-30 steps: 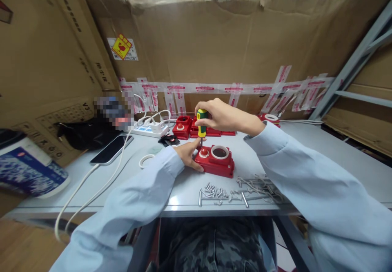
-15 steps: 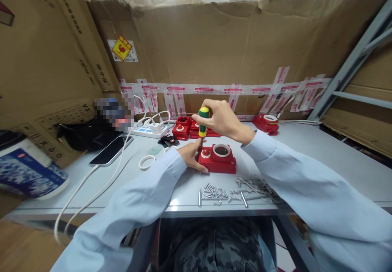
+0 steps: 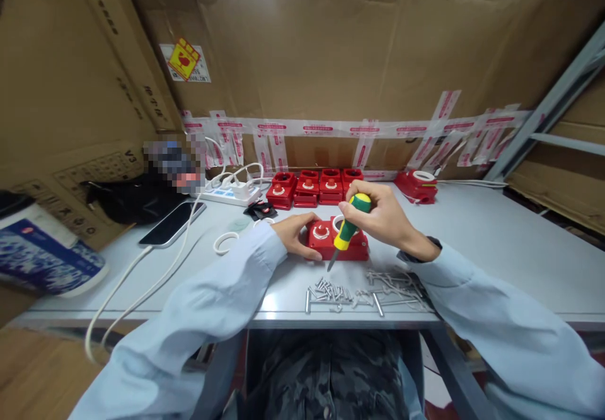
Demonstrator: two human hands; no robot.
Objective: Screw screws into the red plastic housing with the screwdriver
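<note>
My right hand [image 3: 380, 215] is closed round the handle of a green and yellow screwdriver [image 3: 348, 223]. The tool tilts, its metal tip pointing down and left, above the table just in front of a red housing [image 3: 350, 253]. That housing has a red knob and a white ring on top, the ring partly covered by the screwdriver. Against its left side, my left hand [image 3: 299, 236] grips the red housing between thumb and fingers. Near the tip lies a pile of silver screws [image 3: 331, 291].
Several more red housings [image 3: 307, 188] stand in a row at the back, and another [image 3: 416, 186] to the right. White rings [image 3: 226, 243], a phone [image 3: 172, 224], a power strip [image 3: 231, 194] and a large cup [image 3: 50, 250] are on the left. Cardboard [image 3: 321, 48] walls the back.
My right hand has lifted the screwdriver off the housing's left corner and moved right and down, tipping it from upright to slanted. My left hand stays at the housing. The view has tilted down slightly.
</note>
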